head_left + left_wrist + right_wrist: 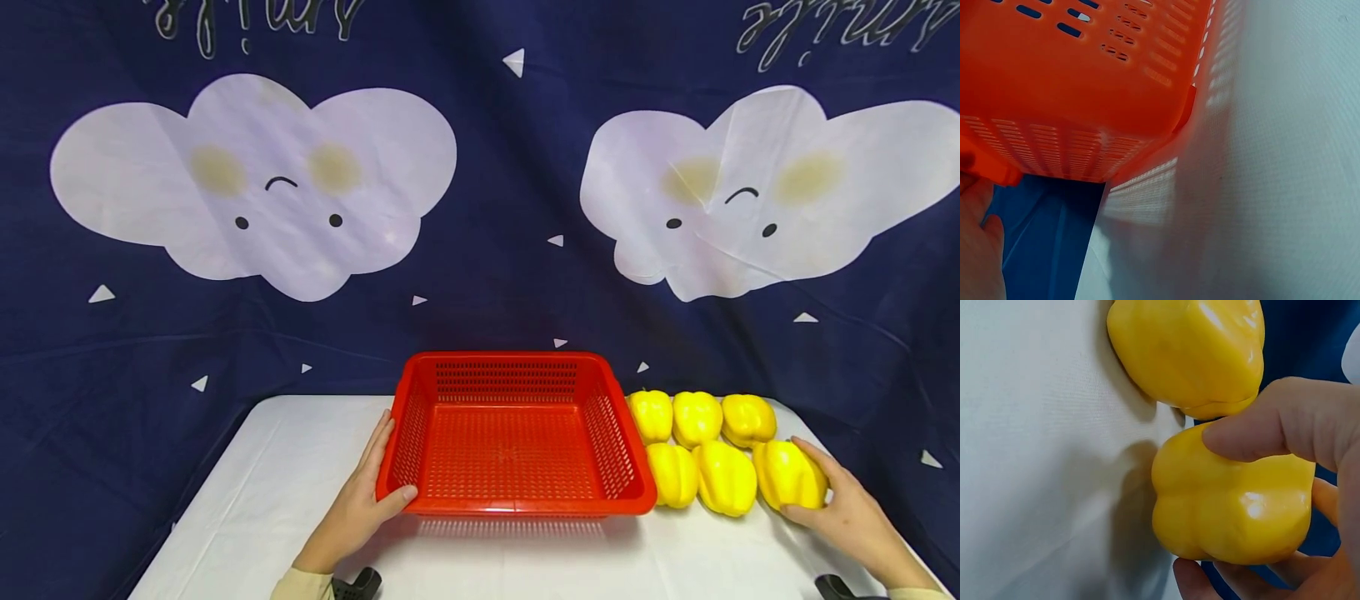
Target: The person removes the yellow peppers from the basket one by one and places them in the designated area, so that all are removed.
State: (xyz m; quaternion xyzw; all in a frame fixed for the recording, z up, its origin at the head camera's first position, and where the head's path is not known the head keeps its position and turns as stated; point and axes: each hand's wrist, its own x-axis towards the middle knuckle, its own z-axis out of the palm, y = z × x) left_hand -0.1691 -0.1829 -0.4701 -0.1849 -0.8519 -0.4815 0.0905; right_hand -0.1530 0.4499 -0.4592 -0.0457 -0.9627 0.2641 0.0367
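A red plastic basket (pixel 517 507) with slotted sides stands on the white table, its inside bare. My left hand (pixel 363 500) holds its near left corner, thumb over the rim and fingers stretched along the outer left side. In the left wrist view the hand (pixel 979 250) shows only partly, against the basket's rim. On the right, my right hand (pixel 847 508) grips a yellow bell pepper (pixel 787 473), the nearest one at the right end of the group. The right wrist view shows the thumb across this pepper (pixel 1229 500) and fingertips around its other side.
Several more yellow bell peppers (pixel 697 419) stand in two rows between the basket and the right hand. The white tablecloth (pixel 247 500) spreads under everything. Behind the table hangs a dark blue curtain (pixel 510 208) printed with clouds.
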